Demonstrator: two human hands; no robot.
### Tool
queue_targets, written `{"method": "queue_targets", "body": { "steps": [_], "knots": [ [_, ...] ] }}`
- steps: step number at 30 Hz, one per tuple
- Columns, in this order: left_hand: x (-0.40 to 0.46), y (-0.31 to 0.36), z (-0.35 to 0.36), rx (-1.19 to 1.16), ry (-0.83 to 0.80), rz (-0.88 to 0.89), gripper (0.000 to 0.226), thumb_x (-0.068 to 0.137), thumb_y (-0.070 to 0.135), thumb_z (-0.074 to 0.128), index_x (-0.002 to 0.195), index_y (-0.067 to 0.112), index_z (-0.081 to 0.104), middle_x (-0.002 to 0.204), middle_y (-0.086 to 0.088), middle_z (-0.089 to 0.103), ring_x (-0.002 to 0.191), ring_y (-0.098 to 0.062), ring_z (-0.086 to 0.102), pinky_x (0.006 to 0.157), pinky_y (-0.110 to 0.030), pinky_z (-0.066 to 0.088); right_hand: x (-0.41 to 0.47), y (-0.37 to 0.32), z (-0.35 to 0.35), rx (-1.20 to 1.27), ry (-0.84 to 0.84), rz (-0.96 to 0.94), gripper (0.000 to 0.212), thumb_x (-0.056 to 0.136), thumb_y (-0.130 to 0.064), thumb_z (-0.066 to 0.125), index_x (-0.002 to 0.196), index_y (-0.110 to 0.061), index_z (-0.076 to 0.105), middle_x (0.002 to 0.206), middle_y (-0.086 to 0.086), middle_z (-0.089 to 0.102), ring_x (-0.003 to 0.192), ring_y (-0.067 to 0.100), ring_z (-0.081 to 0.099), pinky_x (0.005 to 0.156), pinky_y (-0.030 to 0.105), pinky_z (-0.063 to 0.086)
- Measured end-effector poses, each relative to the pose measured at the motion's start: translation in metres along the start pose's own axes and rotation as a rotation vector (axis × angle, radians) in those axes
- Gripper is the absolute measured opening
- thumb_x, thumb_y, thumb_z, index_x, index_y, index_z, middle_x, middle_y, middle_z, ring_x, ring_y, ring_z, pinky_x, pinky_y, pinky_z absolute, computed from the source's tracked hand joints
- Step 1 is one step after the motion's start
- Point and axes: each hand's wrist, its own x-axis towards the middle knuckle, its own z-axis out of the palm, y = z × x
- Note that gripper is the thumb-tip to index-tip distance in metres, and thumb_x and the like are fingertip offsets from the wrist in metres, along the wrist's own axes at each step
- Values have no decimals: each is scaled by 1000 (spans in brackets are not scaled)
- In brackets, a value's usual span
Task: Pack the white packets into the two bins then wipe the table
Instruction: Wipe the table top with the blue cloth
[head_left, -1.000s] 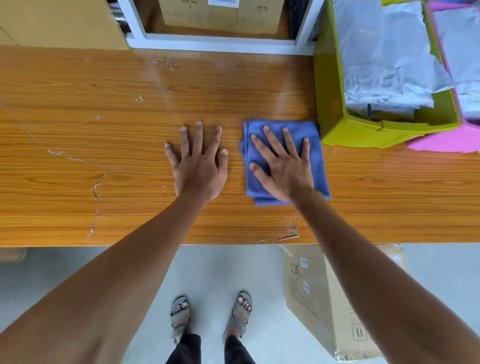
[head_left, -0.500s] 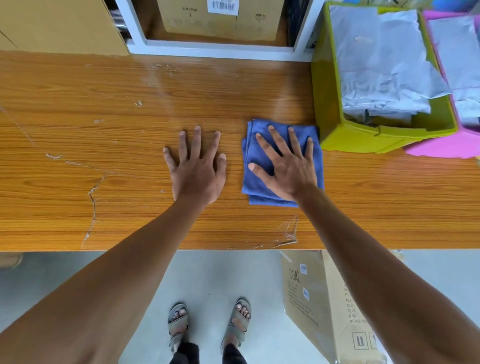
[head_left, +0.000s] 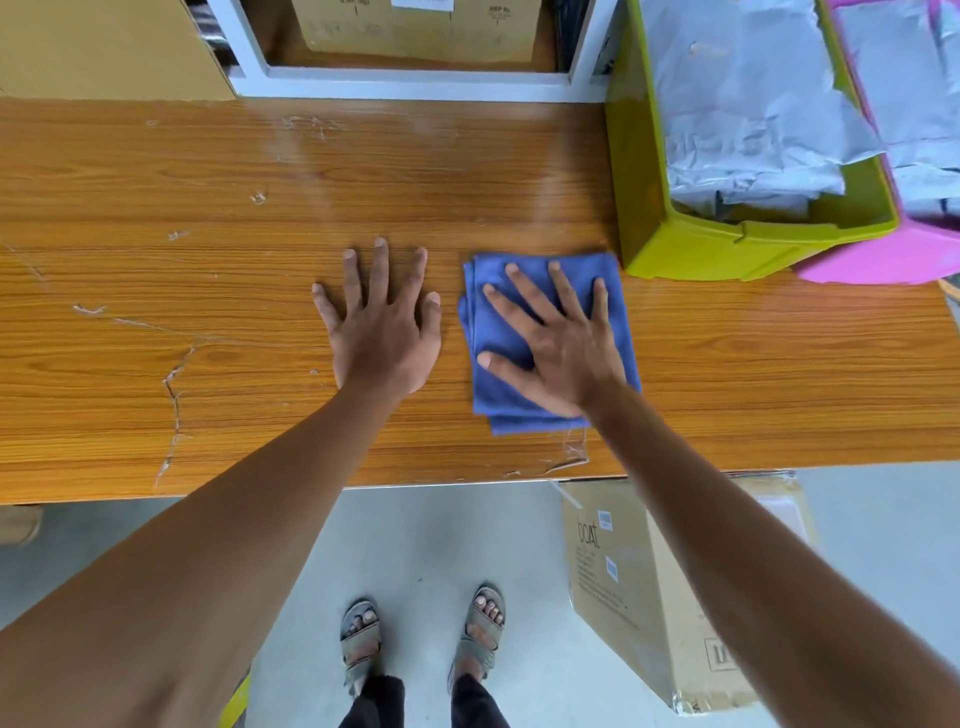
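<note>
The wooden worktop (head_left: 208, 291) carries a green bin (head_left: 675, 244) and a pink bin (head_left: 883, 260) at its right, both filled with white packets (head_left: 743, 104). The folded blue cloth (head_left: 498, 332) lies under the flat, spread right hand (head_left: 558, 353); the left hand (head_left: 382, 332) rests flat beside it.

The wood-grain surface (head_left: 156, 270) is showing glossy, cracked laminate; the cloth (head_left: 615, 291) is looking soft and matt; the green bin (head_left: 639, 171) is gleaming smooth plastic.

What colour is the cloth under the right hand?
Blue, plain; the cloth shows clearly in the head view, under the right hand.
</note>
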Motion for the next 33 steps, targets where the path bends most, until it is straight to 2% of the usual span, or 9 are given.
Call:
{"method": "queue_targets", "body": {
  "steps": [5, 9, 13, 17, 22, 26, 29, 33],
  "knots": [
    [-1, -2, 1, 7, -9, -7, 59, 107, 61, 7, 165, 50, 1, 178, 6, -7, 163, -30, -11, 124, -72, -2, 57, 20, -9, -24, -50, 79, 83, 92, -91, 13, 164, -52, -1, 176, -17, -1, 163, 31, -3, 119, 78, 7],
    [-2, -1, -2, -9, -13, 2, 60, 106, 62, 8, 165, 50, 4, 178, 5, -5, 163, -30, -10, 124, -72, -2, -12, -4, -2, -12, 14, 81, 85, 94, -89, 19, 167, -46, 9, 177, -13, 2, 163, 34, 3, 119, 78, 9],
    [-2, -1, -3, 2, -13, 6, 60, 107, 60, 10, 165, 48, 8, 178, 2, -1, 163, -32, -6, 123, -73, 1, -77, -26, 3, -27, 9, 58, 85, 95, -88, 25, 167, -45, 8, 177, -13, -2, 163, 33, 0, 120, 77, 6],
    [0, 0, 0, 11, -11, 7, 60, 107, 60, 9, 165, 48, 7, 178, 3, -2, 163, -33, -7, 123, -73, 0, -34, -5, 0, -8, 8, 22, 82, 96, -86, 25, 166, -49, 6, 176, -16, -1, 163, 32, 0, 119, 78, 8],
    [1, -2, 3, 38, -6, 6, 60, 106, 61, 9, 165, 49, 4, 178, 3, -3, 163, -33, -7, 123, -74, 1, 31, 12, -6, -24, -42, 89, 83, 94, -90, 13, 165, -50, 2, 176, -16, -1, 163, 32, 1, 119, 78, 8],
    [-1, 0, 0, 17, -24, 6, 60, 106, 61, 10, 165, 49, 5, 178, 4, -3, 163, -32, -8, 123, -73, -1, -25, -14, 0, 5, 17, 117, 84, 95, -87, 22, 167, -45, 10, 177, -12, 3, 162, 35, 7, 119, 77, 12],
    [0, 0, -2, 22, -27, 2, 60, 106, 61, 9, 165, 49, 5, 178, 4, -2, 163, -33, -7, 123, -73, -1, -78, -38, 4, -2, 11, 121, 84, 96, -86, 24, 167, -44, 6, 177, -11, -1, 162, 36, 5, 120, 76, 11],
    [0, 2, -2, 29, -20, 4, 60, 106, 61, 8, 165, 49, 4, 178, 3, -3, 163, -33, -8, 123, -73, 0, -68, -32, 2, 24, -31, 88, 84, 95, -87, 23, 167, -46, 3, 176, -14, -4, 163, 35, -1, 120, 77, 9]
  ]
}}
